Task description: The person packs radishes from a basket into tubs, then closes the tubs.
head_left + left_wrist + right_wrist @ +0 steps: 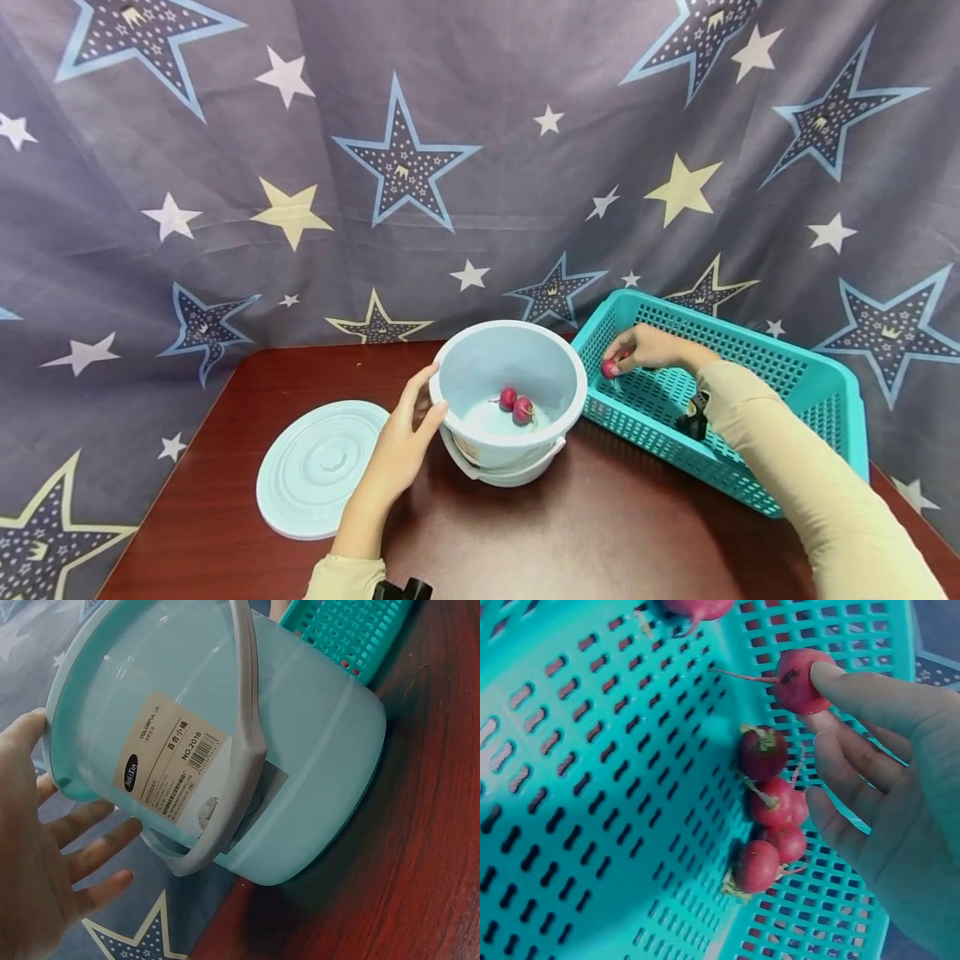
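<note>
A pale blue bucket [461, 383] with a grey handle [247, 712] stands mid-table, a pair of radishes [522, 410] inside it. My left hand [402, 442] rests against the bucket's left rim, its fingers fairly straight and spread along the outside in the left wrist view. Over the far left end of a turquoise perforated basket [832, 375], my right hand [647, 347] pinches a red radish [799, 681] between thumb and fingers. The held radish's thin root points away from the hand. Several more radishes [756, 866] lie in the basket below the fingers.
A round pale blue lid [311, 471] lies on the dark red wooden table [585, 533] left of the bucket. The basket stands close to the bucket's right side. A grey curtain [510, 208] with stars hangs behind the table.
</note>
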`<action>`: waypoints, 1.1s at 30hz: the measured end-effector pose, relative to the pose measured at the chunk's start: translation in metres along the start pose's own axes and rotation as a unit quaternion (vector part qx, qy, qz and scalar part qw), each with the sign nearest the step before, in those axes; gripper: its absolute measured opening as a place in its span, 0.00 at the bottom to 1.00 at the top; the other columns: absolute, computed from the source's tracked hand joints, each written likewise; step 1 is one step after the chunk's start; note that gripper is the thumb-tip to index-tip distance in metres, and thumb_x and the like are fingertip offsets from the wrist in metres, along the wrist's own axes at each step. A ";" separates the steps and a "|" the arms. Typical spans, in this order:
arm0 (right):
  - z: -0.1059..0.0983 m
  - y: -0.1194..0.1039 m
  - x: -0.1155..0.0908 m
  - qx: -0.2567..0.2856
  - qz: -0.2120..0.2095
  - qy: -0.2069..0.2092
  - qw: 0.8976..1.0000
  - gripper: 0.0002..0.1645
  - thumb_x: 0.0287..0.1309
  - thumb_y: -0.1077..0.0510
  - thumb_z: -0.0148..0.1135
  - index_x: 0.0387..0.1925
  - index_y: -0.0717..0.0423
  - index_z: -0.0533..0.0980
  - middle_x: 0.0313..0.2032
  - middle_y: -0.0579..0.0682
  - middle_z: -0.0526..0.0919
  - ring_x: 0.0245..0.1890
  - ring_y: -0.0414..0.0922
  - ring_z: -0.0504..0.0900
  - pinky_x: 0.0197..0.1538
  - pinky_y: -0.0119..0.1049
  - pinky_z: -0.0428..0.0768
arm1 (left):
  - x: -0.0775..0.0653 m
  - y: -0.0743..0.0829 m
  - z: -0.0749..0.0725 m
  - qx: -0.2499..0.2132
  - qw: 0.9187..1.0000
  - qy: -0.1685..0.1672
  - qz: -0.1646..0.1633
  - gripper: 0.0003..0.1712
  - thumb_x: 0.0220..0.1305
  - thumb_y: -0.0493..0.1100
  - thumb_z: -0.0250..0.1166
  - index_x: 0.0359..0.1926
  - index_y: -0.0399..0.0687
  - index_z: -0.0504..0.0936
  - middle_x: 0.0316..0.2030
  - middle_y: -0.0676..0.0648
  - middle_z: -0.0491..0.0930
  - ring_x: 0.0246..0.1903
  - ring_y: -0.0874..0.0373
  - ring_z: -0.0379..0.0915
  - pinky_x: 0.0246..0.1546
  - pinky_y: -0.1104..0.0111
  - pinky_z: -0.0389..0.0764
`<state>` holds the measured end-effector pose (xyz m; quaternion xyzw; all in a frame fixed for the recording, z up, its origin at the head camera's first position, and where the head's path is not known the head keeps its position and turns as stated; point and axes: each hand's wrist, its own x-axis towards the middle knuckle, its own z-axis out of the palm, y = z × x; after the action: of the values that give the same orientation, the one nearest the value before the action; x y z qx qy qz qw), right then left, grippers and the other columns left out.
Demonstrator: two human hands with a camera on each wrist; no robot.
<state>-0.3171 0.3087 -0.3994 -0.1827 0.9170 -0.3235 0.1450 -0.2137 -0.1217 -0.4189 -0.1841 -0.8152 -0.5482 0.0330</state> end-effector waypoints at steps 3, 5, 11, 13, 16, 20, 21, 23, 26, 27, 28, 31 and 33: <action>-0.005 -0.005 -0.004 0.005 -0.001 0.013 1.000 0.17 0.56 0.63 0.70 0.47 0.67 0.81 0.38 0.53 0.86 0.34 0.42 0.81 0.38 0.37 0.79 | 0.001 -0.001 0.000 0.007 1.000 0.001 -0.003 0.30 0.74 0.56 0.56 0.73 0.69 0.59 0.63 0.44 0.73 0.58 0.50 0.73 0.60 0.50 0.71; -0.008 -0.007 -0.006 0.008 0.002 0.022 1.000 0.18 0.57 0.62 0.70 0.49 0.66 0.81 0.40 0.53 0.86 0.37 0.43 0.81 0.41 0.39 0.80 | 0.002 -0.002 0.000 0.012 1.000 0.001 -0.004 0.30 0.74 0.57 0.56 0.73 0.71 0.59 0.63 0.44 0.73 0.57 0.50 0.74 0.59 0.50 0.71; -0.017 -0.016 -0.014 0.008 0.004 0.046 0.999 0.20 0.59 0.58 0.70 0.51 0.62 0.81 0.44 0.54 0.86 0.43 0.46 0.82 0.49 0.43 0.80 | 0.002 -0.002 0.000 0.012 1.000 0.002 -0.006 0.30 0.73 0.58 0.56 0.73 0.73 0.59 0.62 0.44 0.74 0.57 0.51 0.74 0.59 0.50 0.72; -0.020 -0.020 -0.017 0.006 0.005 0.057 0.998 0.20 0.59 0.57 0.71 0.51 0.60 0.81 0.45 0.54 0.86 0.42 0.46 0.83 0.48 0.42 0.79 | 0.002 -0.002 0.000 0.009 1.000 0.003 -0.007 0.30 0.73 0.57 0.56 0.73 0.73 0.59 0.62 0.44 0.74 0.57 0.50 0.74 0.59 0.50 0.72; -0.024 -0.024 -0.024 0.003 0.005 0.079 0.997 0.19 0.60 0.56 0.70 0.52 0.58 0.82 0.46 0.54 0.85 0.42 0.46 0.83 0.47 0.41 0.79 | 0.001 -0.001 0.000 0.006 1.000 0.001 -0.010 0.31 0.73 0.56 0.56 0.73 0.72 0.59 0.62 0.43 0.74 0.57 0.50 0.74 0.59 0.49 0.71; -0.030 -0.029 -0.035 0.001 -0.005 0.100 0.995 0.18 0.61 0.57 0.69 0.52 0.59 0.82 0.46 0.56 0.85 0.41 0.47 0.83 0.45 0.42 0.79 | 0.000 0.001 0.000 0.002 1.000 -0.004 -0.014 0.31 0.74 0.55 0.56 0.74 0.69 0.59 0.63 0.42 0.73 0.58 0.49 0.73 0.60 0.49 0.70; -0.031 -0.031 -0.037 0.001 -0.008 0.104 0.995 0.18 0.61 0.57 0.69 0.52 0.59 0.82 0.45 0.56 0.85 0.39 0.47 0.83 0.44 0.41 0.79 | 0.000 0.002 0.000 0.000 1.000 -0.004 -0.015 0.31 0.74 0.55 0.56 0.74 0.69 0.59 0.63 0.42 0.73 0.58 0.49 0.73 0.61 0.49 0.70; -0.033 -0.036 -0.041 0.005 -0.014 0.109 0.994 0.17 0.62 0.57 0.68 0.51 0.58 0.82 0.43 0.56 0.86 0.37 0.46 0.83 0.43 0.41 0.80 | 0.000 0.003 0.000 -0.002 1.000 -0.002 -0.016 0.31 0.74 0.54 0.56 0.73 0.69 0.59 0.63 0.42 0.73 0.58 0.48 0.73 0.61 0.49 0.70; -0.036 -0.043 -0.045 0.008 -0.019 0.118 0.993 0.16 0.62 0.58 0.68 0.51 0.56 0.82 0.39 0.55 0.86 0.34 0.43 0.83 0.41 0.39 0.80 | 0.000 0.003 0.000 -0.001 1.000 -0.001 -0.017 0.30 0.74 0.54 0.56 0.73 0.70 0.59 0.63 0.43 0.73 0.58 0.49 0.73 0.61 0.49 0.70; -0.036 -0.045 -0.046 0.010 -0.020 0.120 0.992 0.16 0.62 0.57 0.68 0.51 0.56 0.82 0.38 0.55 0.86 0.33 0.43 0.83 0.40 0.38 0.79 | 0.000 0.003 0.000 0.001 1.000 0.000 -0.016 0.30 0.74 0.55 0.56 0.73 0.71 0.60 0.62 0.43 0.74 0.58 0.49 0.73 0.60 0.50 0.70; -0.037 -0.048 -0.047 0.013 -0.023 0.124 0.992 0.16 0.62 0.57 0.68 0.51 0.56 0.82 0.37 0.54 0.87 0.33 0.42 0.83 0.41 0.38 0.80 | 0.000 0.003 0.000 0.003 1.000 0.000 -0.014 0.30 0.74 0.55 0.56 0.73 0.71 0.59 0.62 0.43 0.74 0.57 0.50 0.73 0.60 0.50 0.71; -0.036 -0.056 -0.049 0.016 -0.037 0.133 0.990 0.16 0.62 0.55 0.68 0.50 0.55 0.82 0.35 0.51 0.87 0.32 0.42 0.82 0.39 0.36 0.79 | 0.000 0.002 0.000 0.005 1.000 0.001 -0.008 0.30 0.74 0.55 0.56 0.73 0.70 0.59 0.62 0.44 0.74 0.57 0.50 0.73 0.60 0.50 0.71; -0.036 -0.063 -0.050 0.021 -0.050 0.137 0.989 0.16 0.61 0.55 0.69 0.50 0.55 0.82 0.32 0.50 0.86 0.30 0.43 0.81 0.38 0.35 0.78 | 0.001 0.001 -0.001 0.006 1.000 0.002 -0.005 0.30 0.74 0.56 0.56 0.73 0.70 0.59 0.62 0.44 0.75 0.58 0.51 0.73 0.60 0.50 0.71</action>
<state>-0.2708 0.3041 -0.3249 -0.1790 0.9111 -0.3712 0.0051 -0.2139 -0.1217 -0.4176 -0.1791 -0.8192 -0.5439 0.0327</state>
